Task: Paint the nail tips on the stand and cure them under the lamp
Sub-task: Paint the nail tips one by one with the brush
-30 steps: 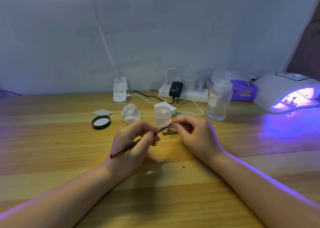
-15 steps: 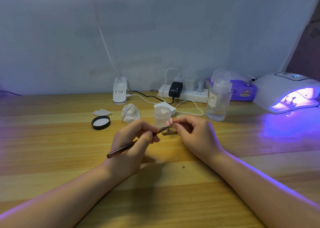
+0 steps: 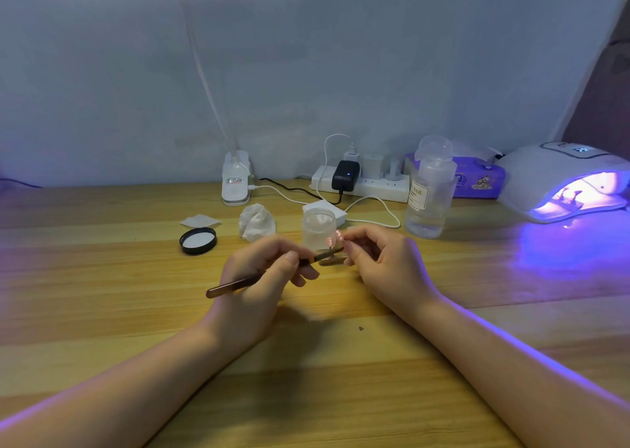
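The left hand (image 3: 259, 277) is pinching a brush (image 3: 272, 274) between thumb and curled fingers, the dark handle sticking out to the left past the knuckles and the bristle end reaching right toward the pink nail tips (image 3: 333, 238). The right hand (image 3: 381, 267) is sitting just across from it, its fingers curled in and pinching the small stand (image 3: 332, 260) that is carrying the tips; the tips are standing just above and between the two sets of fingertips. Whether the bristles are touching a tip is too blurred to tell. An open jar (image 3: 318, 226) is standing right behind the fingertips, its black lid (image 3: 198, 240) lying well to the left. Far right of the right hand, the lamp (image 3: 566, 181) is glowing violet, with another stand (image 3: 570, 198) sitting inside it.
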